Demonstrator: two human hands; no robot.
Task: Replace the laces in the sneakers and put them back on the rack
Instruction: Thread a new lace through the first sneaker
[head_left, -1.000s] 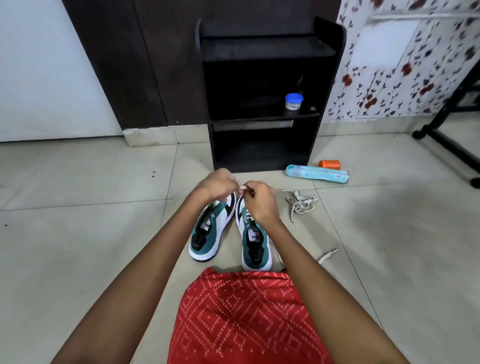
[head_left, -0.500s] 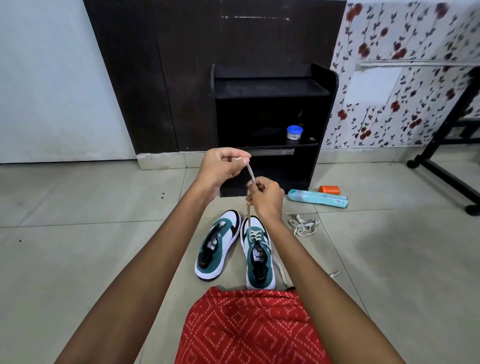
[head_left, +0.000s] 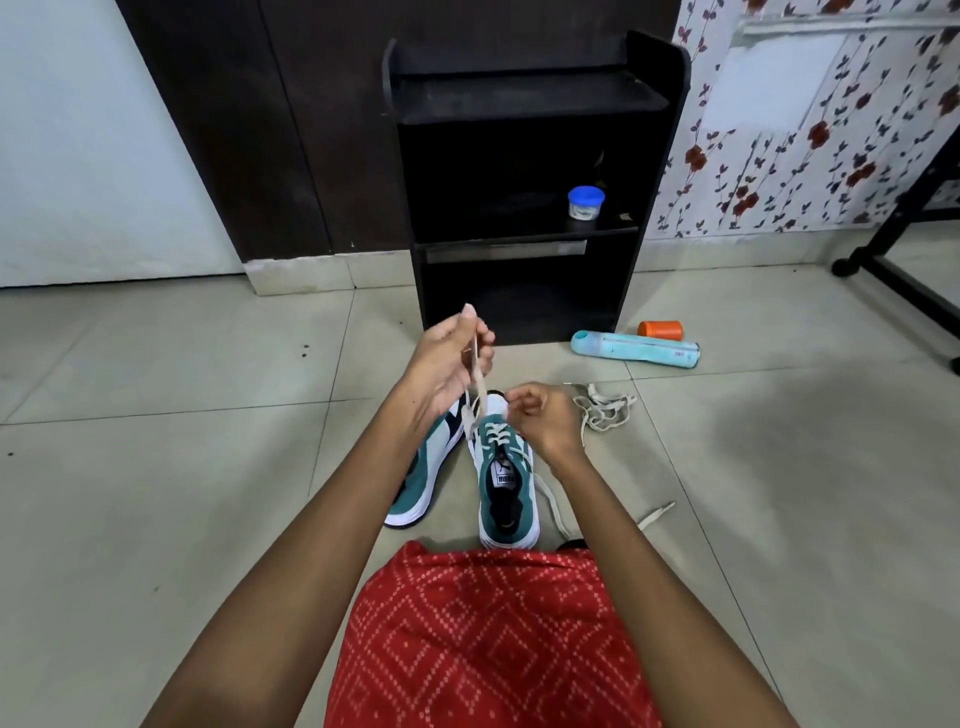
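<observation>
Two teal-and-white sneakers stand side by side on the tiled floor in front of my knees. The right sneaker (head_left: 506, 488) has a white lace (head_left: 477, 387) through its lower eyelets. My left hand (head_left: 449, 364) pinches that lace and holds it up taut above the toe. My right hand (head_left: 543, 418) hovers over the right sneaker's toe with curled fingers; whether it holds the lace is unclear. The left sneaker (head_left: 428, 475) is partly hidden under my left forearm. A loose lace end (head_left: 657, 514) trails on the floor to the right.
A black shoe rack (head_left: 524, 176) stands against the wall ahead, with a small blue-lidded jar (head_left: 586, 202) on its middle shelf. A bundled old lace (head_left: 605, 410), a light blue bottle (head_left: 634, 349) and an orange cap (head_left: 660, 330) lie on the floor. A black stand leg (head_left: 898, 280) is at right.
My left hand has pulled the lace upward and now holds it alone. My right hand has come down from the lace to just above the right sneaker's toe.
</observation>
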